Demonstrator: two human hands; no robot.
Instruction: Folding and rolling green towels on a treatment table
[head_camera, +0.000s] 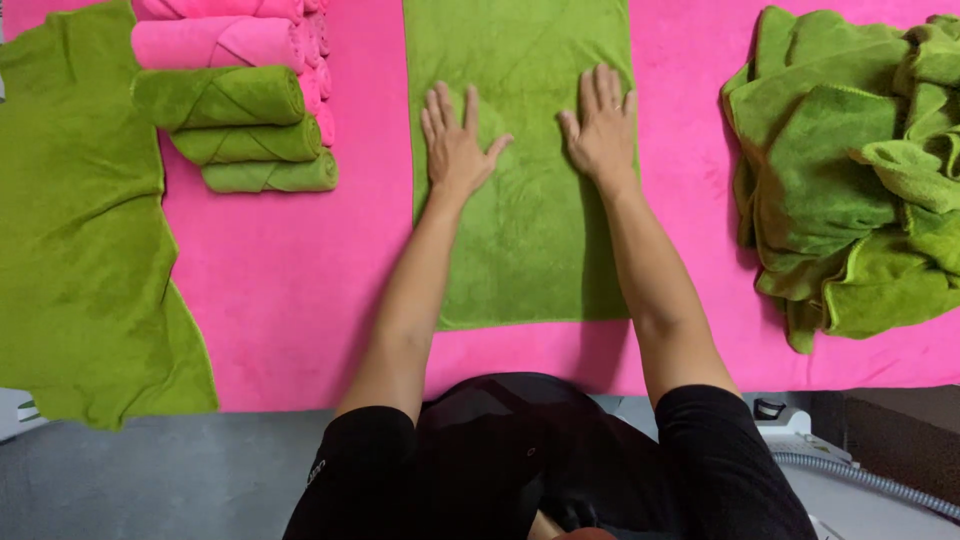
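A green towel (525, 230) lies folded lengthwise into a long strip on a pink cover (290, 270). My left hand (455, 145) rests flat on its left half, fingers spread, holding nothing. Pressed flat on the strip's right half is my right hand (602, 125), fingers together and pointing away from me. Both palms lie on the upper part of the strip, a hand's width apart.
Three rolled green towels (245, 130) and rolled pink towels (225, 35) are stacked at the upper left. A loose green cloth (80, 240) drapes over the left edge. A heap of unfolded green towels (850, 170) sits at the right. A grey hose (870, 480) lies on the floor.
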